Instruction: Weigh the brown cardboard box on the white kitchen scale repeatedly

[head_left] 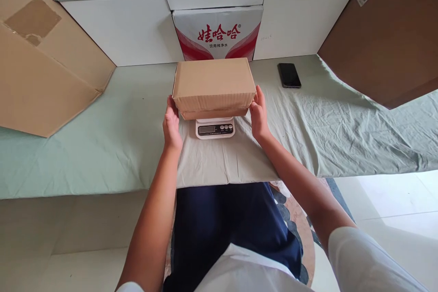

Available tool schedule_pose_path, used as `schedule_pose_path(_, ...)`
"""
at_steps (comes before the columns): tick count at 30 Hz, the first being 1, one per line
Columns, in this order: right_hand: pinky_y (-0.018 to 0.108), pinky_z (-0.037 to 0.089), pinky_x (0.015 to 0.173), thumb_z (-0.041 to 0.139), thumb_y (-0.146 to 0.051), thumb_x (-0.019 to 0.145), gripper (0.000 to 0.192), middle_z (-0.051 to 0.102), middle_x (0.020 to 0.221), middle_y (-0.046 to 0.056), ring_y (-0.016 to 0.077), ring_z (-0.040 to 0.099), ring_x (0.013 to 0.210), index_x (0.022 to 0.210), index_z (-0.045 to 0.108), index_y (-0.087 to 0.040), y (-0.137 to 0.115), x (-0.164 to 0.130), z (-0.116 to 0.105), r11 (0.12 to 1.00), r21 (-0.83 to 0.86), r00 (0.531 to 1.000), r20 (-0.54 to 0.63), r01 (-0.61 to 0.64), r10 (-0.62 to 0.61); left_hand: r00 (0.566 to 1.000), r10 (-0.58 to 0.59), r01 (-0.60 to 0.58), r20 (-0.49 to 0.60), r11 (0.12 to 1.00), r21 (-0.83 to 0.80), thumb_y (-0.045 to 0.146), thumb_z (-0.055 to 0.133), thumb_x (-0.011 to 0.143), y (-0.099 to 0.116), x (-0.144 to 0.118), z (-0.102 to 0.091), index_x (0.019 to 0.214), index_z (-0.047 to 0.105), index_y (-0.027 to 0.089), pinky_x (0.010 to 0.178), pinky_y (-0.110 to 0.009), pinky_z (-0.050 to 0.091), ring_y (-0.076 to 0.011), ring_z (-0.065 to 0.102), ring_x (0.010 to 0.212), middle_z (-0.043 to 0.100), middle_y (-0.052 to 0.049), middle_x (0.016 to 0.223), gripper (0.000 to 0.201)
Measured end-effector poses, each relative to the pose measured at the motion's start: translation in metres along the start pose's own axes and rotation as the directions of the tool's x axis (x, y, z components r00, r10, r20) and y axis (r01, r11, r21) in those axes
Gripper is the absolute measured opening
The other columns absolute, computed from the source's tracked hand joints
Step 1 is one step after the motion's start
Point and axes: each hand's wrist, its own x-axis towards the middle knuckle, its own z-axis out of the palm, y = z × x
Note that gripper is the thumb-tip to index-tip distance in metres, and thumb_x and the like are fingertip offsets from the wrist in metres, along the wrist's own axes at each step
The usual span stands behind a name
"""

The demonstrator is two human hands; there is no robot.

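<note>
A closed brown cardboard box [214,77] is over a small white digital kitchen scale [215,128], hiding the scale's weighing platform. Whether the box rests on it or hovers just above, I cannot tell. My left hand [171,123] is pressed to the box's left end, with its fingers partly hidden behind the corner. On the opposite end my right hand [259,113] grips the box, fingers along its side. The scale's front panel, with a dark display and several round buttons, faces me below the box.
A black phone [289,75] lies on the green cloth [143,146] to the right. Behind stands a white-and-red printed carton [219,32] among white panels. Large cardboard pieces flank the table at left [48,64] and right [386,45].
</note>
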Motion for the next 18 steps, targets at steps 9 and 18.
schedule_pose_path(9,0.058,0.022,0.136,0.053,-0.067,0.086,0.083,0.029,0.174,-0.006,0.0267,0.025,0.164,0.159,0.021,-0.043,0.0058,0.0053,-0.005,1.0,-0.02,1.0,-0.002,-0.015,0.015,1.0,0.001,-0.001,-0.011,1.0,0.0,0.092,0.033,0.082,-0.0023,0.0062,0.0046,0.157,0.045,0.033,0.131,-0.042,0.03,-0.0279,0.029,0.162,0.033,-0.006,0.174,0.097)
schedule_pose_path(18,0.064,0.021,0.135,0.05,-0.075,0.083,0.078,0.034,0.17,-0.008,0.0296,0.027,0.164,0.154,0.029,-0.048,0.0053,0.01,-0.0069,0.998,-0.059,0.999,0.031,-0.019,0.021,1.0,0.003,-0.003,-0.006,1.0,-0.002,0.092,0.036,0.082,0.001,0.0052,0.0077,0.155,0.048,0.032,0.13,-0.041,0.031,-0.0282,0.029,0.162,0.037,-0.006,0.172,0.096)
